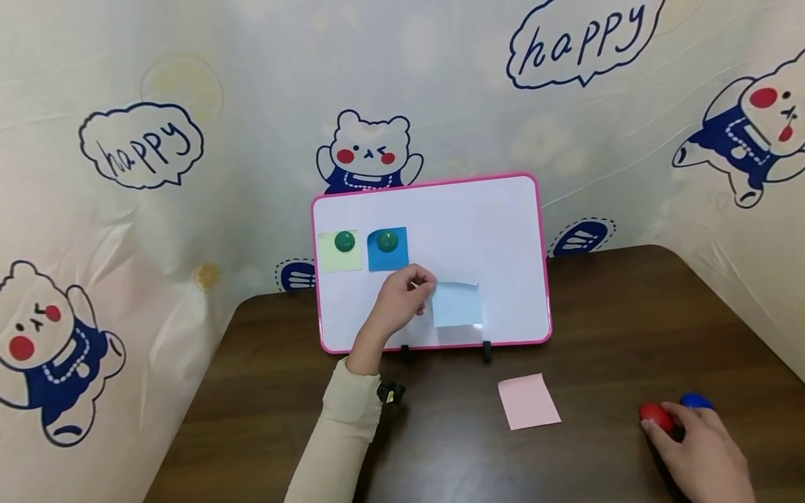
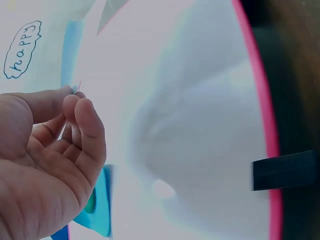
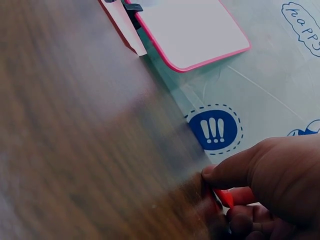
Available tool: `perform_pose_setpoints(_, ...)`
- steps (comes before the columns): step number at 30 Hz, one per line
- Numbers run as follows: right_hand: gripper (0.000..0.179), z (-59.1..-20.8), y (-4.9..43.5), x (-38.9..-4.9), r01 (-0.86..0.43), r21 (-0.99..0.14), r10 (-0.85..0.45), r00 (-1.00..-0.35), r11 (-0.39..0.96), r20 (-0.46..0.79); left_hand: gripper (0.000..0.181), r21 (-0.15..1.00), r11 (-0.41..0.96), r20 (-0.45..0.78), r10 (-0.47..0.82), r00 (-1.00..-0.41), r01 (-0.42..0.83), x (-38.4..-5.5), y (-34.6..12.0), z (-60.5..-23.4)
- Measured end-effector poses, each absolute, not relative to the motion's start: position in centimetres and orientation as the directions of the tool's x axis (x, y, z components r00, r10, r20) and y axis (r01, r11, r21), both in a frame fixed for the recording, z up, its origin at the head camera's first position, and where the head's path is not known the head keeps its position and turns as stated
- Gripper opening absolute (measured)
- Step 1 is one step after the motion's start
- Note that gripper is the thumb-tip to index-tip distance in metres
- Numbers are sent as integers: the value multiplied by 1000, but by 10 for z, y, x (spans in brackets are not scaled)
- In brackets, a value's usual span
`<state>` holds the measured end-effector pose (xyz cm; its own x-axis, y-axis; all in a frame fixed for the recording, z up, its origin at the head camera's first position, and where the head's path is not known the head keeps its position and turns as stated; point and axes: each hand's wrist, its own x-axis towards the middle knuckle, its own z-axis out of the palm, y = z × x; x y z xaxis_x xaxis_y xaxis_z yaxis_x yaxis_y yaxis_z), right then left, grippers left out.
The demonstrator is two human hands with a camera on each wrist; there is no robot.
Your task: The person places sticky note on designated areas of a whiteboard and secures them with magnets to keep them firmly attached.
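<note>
My left hand (image 1: 402, 299) pinches a light blue sticky note (image 1: 457, 305) by its left upper corner, in front of the pink-framed whiteboard (image 1: 484, 230). The left wrist view has that note (image 2: 71, 52) edge-on beyond the thumb and fingertips. On the board, a pale green note (image 1: 339, 261) and a darker blue note (image 1: 388, 262) each carry a green round magnet. Down at the table's right side, my right hand (image 1: 704, 447) grips a red round magnet (image 1: 656, 417) between thumb and fingers. A blue magnet (image 1: 696, 400) shows just behind that hand, partly covered by it.
A pink sticky note (image 1: 530, 402) lies on the brown table (image 1: 453, 433) before the board. Black stand feet (image 1: 487, 351) hold the board's lower edge. Behind the table hangs a printed cloth (image 1: 264, 175) with cartoon bears and lettering.
</note>
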<state>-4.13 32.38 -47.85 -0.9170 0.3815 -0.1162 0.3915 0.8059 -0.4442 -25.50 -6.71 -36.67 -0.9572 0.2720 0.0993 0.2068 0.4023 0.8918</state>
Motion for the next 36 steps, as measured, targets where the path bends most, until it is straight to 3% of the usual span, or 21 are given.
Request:
perform_pose_setpoints(17, 64, -477, 321, -41, 396, -450, 393, -914, 800, -106, 11, 841, 469, 205, 185, -961, 270, -285, -57, -337)
perform_pose_setpoints(36, 65, -473, 324, -41, 388, -460, 362, -921, 799, -146, 13, 826, 543, 179, 5, -984, 153, -316, -53, -324)
